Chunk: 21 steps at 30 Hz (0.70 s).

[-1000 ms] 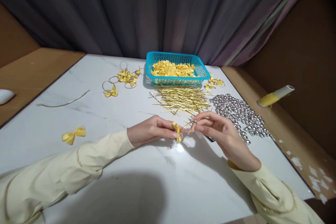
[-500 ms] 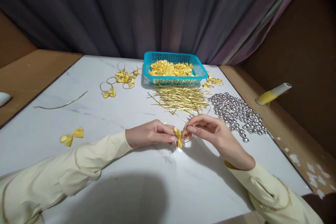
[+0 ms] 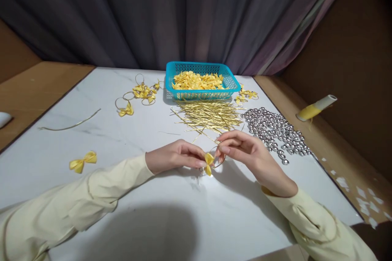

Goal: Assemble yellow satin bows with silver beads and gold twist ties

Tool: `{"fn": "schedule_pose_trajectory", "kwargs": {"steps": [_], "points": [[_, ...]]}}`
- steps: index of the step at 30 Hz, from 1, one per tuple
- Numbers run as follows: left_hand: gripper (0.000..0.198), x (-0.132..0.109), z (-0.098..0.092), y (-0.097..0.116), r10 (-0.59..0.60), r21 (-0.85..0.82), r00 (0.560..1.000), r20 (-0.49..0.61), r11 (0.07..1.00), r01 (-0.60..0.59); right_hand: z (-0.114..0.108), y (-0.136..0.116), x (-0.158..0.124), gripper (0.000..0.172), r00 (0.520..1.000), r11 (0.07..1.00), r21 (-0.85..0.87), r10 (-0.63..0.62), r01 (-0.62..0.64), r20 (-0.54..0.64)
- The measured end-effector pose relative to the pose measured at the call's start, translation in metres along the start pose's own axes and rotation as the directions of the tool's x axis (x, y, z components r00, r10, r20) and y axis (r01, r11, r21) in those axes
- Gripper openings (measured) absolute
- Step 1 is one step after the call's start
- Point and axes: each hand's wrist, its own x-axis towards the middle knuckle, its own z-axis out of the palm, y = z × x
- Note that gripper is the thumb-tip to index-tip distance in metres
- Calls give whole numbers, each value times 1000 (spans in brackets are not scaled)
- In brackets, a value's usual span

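Right at the closed, pinching fingertips of the left hand [image 3: 177,156] sits the yellow bow [image 3: 208,164], its gold wire loop [image 3: 219,164] nipped by the right hand [image 3: 249,153].

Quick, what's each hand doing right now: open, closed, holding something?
Left hand: closed, pinching a yellow bow between thumb and fingers.
Right hand: closed, fingertips holding the bent gold wire beside the bow.
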Motion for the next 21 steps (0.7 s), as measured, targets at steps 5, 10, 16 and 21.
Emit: {"fn": "schedule_pose_trajectory", "kwargs": {"steps": [5,10,16,21], "points": [[13,0,-1,0,10,0,998,-68,1000,-10,-1,-1,-2,13,1000,1000,-1,-2,2,-7],[13,0,-1,0,19,3,989,-144,1000,-19,-1,-4,-2,12,1000,1000,0,4,-4,-14],[13,-1,-1,-1,12,-200,991,-130,979,-39,-3,-2,0,12,1000,999,50,-8,9,-20],[18,0,2,-4,-3,-446,997,-75,894,-30,-3,3,3,14,999,988,148,30,-35,40]]}}
